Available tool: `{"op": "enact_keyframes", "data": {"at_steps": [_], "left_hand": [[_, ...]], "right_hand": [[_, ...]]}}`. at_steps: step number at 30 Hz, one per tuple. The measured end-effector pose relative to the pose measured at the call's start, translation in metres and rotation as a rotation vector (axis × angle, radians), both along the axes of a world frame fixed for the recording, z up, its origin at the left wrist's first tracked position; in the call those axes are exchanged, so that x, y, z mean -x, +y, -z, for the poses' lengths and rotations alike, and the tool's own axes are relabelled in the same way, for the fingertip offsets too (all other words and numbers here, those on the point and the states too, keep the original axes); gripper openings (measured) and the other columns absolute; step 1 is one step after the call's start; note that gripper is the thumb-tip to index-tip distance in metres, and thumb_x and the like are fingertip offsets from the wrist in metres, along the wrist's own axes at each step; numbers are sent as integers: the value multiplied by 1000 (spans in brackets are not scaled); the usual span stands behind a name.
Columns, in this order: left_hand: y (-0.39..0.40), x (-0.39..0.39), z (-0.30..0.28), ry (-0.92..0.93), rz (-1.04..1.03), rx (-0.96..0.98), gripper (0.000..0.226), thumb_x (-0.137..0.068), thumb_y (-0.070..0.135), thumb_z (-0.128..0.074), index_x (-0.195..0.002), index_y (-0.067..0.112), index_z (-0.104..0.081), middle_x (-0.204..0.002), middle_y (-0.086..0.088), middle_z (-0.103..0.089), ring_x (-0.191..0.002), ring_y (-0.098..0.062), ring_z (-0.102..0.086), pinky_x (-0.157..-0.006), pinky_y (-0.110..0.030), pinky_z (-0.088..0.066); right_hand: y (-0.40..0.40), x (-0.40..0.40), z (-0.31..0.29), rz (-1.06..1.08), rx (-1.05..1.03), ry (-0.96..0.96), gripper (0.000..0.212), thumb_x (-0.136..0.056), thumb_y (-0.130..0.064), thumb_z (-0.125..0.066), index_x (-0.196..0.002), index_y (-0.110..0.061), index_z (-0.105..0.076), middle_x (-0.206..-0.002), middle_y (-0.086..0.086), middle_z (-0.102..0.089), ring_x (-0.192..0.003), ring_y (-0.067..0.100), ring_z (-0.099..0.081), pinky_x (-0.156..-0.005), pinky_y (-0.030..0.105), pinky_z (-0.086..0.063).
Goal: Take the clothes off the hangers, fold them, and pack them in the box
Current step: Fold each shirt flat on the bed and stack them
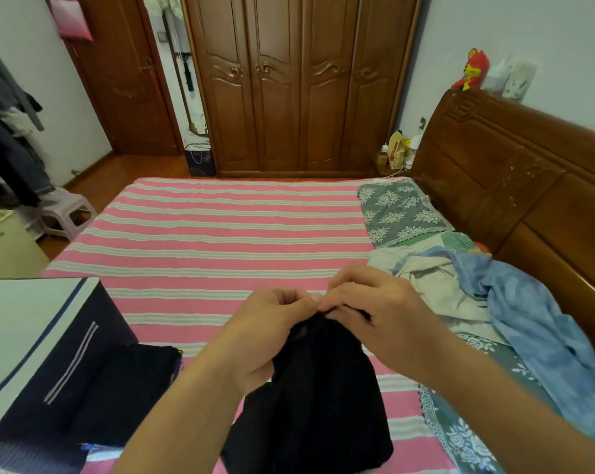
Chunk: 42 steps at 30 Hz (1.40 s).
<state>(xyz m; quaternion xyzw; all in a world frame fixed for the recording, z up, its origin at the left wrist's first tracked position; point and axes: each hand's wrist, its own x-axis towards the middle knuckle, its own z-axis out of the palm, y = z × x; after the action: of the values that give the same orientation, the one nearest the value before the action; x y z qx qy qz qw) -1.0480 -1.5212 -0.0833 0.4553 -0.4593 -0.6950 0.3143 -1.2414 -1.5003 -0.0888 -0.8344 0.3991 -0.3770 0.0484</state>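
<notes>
Both hands, left hand (272, 323) and right hand (374, 313), pinch the top edge of a black garment (309, 388) held above the bed (203, 234), near 6 o'clock; no hanger visible. Judged midway: the dark box (33, 354) at 8 o'clock holds dark folded cloth, while a light-and-blue clothes heap (477, 295) at 3 o'clock waits unfolded.

Even soft indoor light, faint shadows; wide-angle bending at edges, slight blur.

Matt black knit garment (318, 398), striped woven bedsheet (200, 234), glossy wooden wardrobe (299, 83).
</notes>
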Motion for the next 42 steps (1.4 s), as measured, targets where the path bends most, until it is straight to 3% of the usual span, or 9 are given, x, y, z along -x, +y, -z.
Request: {"op": "enact_keyframes", "data": {"at_steps": [4, 11, 15, 18, 24, 30, 35, 38, 42], "left_hand": [[10, 25, 4, -9, -75, 2, 26, -97, 16, -66, -104, -9, -67, -104, -36, -66, -98, -48, -68, -94, -58, -53], [22, 42, 4, -171, -3, 159, 20, -98, 17, -64, -81, 7, -68, -76, -17, -64, -65, -21, -62, -51, -25, -46], [23, 48, 1, -290, 142, 351, 14, -96, 31, -69, -91, 17, -68, -77, -3, -68, -63, -17, -64, -54, -26, -50], [22, 54, 4, -356, 100, 512, 7, -91, 27, -74, -88, 24, -69, -84, -6, -72, -82, -30, -70, -76, -49, -57], [28, 68, 6, -195, -115, 502, 6, -93, 13, -70, -89, 15, -74, -79, -7, -73, -73, -23, -72, -64, -32, -56], [22, 70, 8, -271, -61, 490, 13, -97, 15, -66, -94, 23, -76, -88, 1, -76, -85, -17, -73, -84, -45, -60], [13, 70, 7, -566, 75, 736, 11, -97, 24, -64, -97, 33, -71, -86, 18, -70, -86, -3, -66, -76, -22, -54], [12, 71, 7, -631, 58, 830, 9, -94, 25, -64, -95, 31, -71, -83, 16, -68, -85, -3, -63, -71, -23, -51], [12, 73, 13, -726, 79, 947, 13, -92, 28, -63, -99, 32, -73, -84, 17, -64, -84, -2, -60, -72, -24, -51]], "right_hand": [[-2, 18, 6, 11, 1, -69, 13, -87, -3, -74, -95, -13, -75, -94, -4, -68, -84, 10, -64, -76, 25, -53], [7, 44, 17, 11, -16, -24, 11, -94, -11, -66, -100, -13, -74, -94, -5, -71, -86, 9, -65, -80, 22, -53], [11, 53, 19, 71, -9, -88, 9, -92, -8, -69, -99, -12, -73, -92, -5, -71, -85, 6, -64, -80, 14, -48], [14, 53, 18, 113, -63, -199, 12, -86, -7, -75, -93, -17, -75, -86, -10, -70, -80, 2, -64, -75, 13, -47], [17, 47, 11, 173, -488, -660, 27, -87, -7, -76, -84, -33, -77, -79, -8, -73, -76, 14, -71, -74, 44, -61], [19, 55, 6, 180, -370, -404, 24, -87, -7, -75, -92, -30, -77, -85, -15, -72, -83, 10, -70, -75, 35, -58], [17, 59, 8, 250, -229, -227, 24, -85, -7, -76, -98, -28, -77, -88, -17, -72, -86, 2, -68, -74, 20, -54], [18, 60, 1, 217, -394, -343, 33, -85, -3, -74, -93, -35, -77, -87, -19, -73, -87, 2, -70, -78, 21, -56], [16, 64, -1, 185, -611, -423, 32, -87, -3, -72, -90, -34, -77, -87, -13, -75, -88, 9, -72, -87, 38, -59]]}}
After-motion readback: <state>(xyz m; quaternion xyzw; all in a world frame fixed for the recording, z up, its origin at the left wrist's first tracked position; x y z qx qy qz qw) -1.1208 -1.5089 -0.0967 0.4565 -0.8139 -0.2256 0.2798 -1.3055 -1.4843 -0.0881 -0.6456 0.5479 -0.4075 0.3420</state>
